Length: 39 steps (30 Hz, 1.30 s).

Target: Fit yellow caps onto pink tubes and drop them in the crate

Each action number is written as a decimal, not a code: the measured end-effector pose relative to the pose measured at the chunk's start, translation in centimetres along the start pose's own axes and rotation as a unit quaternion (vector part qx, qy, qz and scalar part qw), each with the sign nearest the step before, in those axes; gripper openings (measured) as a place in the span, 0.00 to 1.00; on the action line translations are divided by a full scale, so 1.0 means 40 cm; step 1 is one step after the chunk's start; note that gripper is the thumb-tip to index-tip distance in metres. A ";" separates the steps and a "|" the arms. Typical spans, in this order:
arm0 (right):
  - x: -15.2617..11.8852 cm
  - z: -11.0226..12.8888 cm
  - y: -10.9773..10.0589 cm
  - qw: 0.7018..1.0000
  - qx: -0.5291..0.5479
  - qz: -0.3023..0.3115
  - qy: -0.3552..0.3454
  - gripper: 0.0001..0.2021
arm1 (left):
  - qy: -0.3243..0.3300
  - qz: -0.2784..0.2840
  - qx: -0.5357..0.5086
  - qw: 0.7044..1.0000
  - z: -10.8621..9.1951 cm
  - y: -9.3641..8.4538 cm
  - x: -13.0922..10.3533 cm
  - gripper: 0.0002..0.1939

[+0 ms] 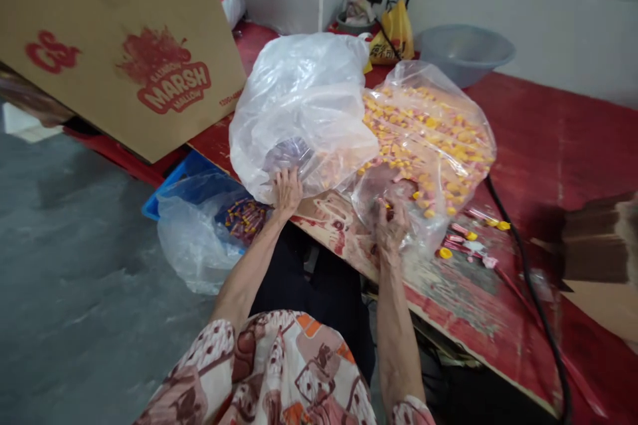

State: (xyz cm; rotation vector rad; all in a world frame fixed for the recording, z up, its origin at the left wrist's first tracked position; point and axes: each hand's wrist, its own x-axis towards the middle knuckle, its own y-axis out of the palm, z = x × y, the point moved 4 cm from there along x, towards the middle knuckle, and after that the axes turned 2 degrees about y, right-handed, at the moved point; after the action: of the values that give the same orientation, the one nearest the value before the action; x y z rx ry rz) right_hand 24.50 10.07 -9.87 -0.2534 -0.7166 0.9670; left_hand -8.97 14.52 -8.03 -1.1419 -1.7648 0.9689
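Left hand [288,191] on the mouth of the milky bag [304,80], at the bench's [543,139] front edge — can't tell if it's pinching film. Right hand [391,226] at the clear bag's [419,73] opening, near same edge, fingers curled, grip unclear. Clear bag right against milky one, yellow-and-pink pieces [433,136] inside — loose pieces [468,246] right of right hand.

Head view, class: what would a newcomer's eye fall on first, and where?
Probably the clear bag of yellow-and-pink pieces on the red table, its near end at the right hand. Next, the cardboard box with red lettering, upper left. Between them sits a cloudy plastic bag, the left hand at its near edge.
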 end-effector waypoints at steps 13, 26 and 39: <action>-0.008 0.007 0.007 0.999 0.016 -0.024 -0.024 0.24 | 0.137 -0.191 -0.286 0.929 -0.018 0.003 -0.108 0.20; 0.013 0.024 0.013 0.906 0.300 0.222 0.199 0.32 | 0.003 0.239 -0.570 0.786 -0.240 0.099 -0.112 0.11; -0.010 0.038 0.002 0.963 0.135 0.231 0.033 0.22 | 0.115 0.184 -0.386 0.897 -0.273 0.089 -0.096 0.17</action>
State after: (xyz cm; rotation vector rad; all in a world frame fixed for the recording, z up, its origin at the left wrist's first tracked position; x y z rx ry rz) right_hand 23.31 9.65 -8.97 -0.2144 -0.4625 1.4805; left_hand 3.12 13.84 -7.86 -2.0531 -1.8058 0.2685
